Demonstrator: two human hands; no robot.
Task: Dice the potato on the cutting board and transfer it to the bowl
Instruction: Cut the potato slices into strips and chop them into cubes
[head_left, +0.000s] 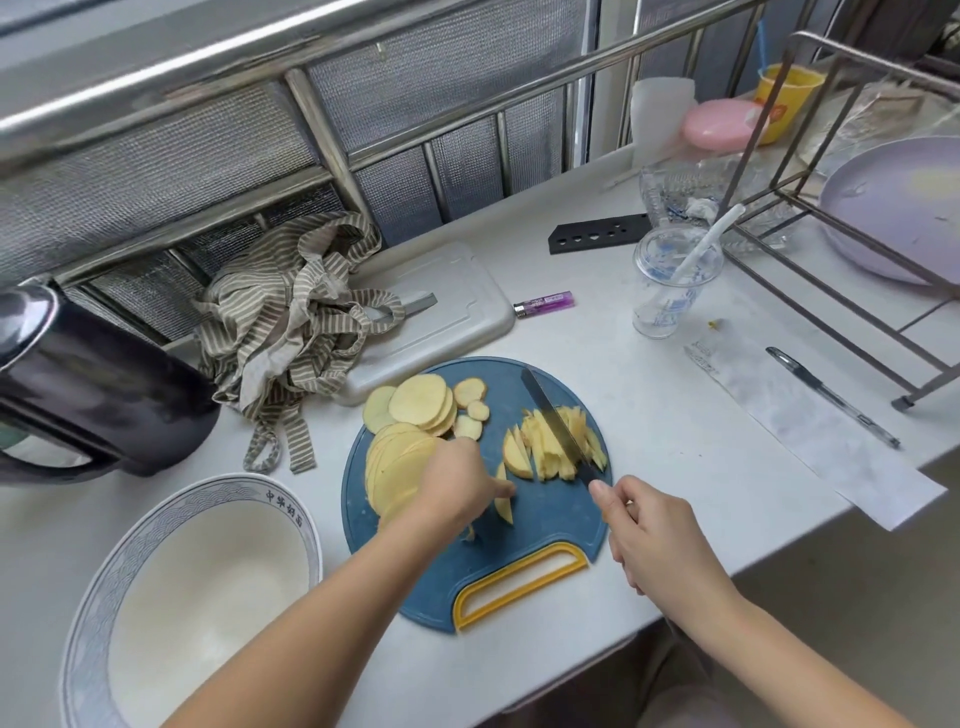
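While curling round the handle of the knife (553, 415) with the right hand (660, 540), thumb lying forward near the blade's heel, setting the blade down into the pile of cut strips (540, 452) at the far right of the cutting board (550, 525). Running diagonally along its long axis, tip pointing away and to the left, handle coming back toward the right wrist. Lying with their own long axes pointing away and only a little off that line, so sitting nearly alongside the edge and not square to it (judging by eye, calling for a turn of the pile or of the blade before dicing crosswise).

Resting the left hand (457, 483) on the board just left of the strips, thumb touching a loose wedge (503, 501). Hiding the fingers under the back of the hand, so not showing whether pinching that piece or merely pressing on it.

Sitting nearer the left hand than the right: the fanned stack of uncut slices (397, 467), touching that hand's far side, with more round slices (418, 402) beyond at the board's far edge.

Waiting beside the left forearm, well apart from the knife: the bowl (98, 587), showing no potato inside. Looking, as a judgement, like early work, with most of the potato not yet diced.
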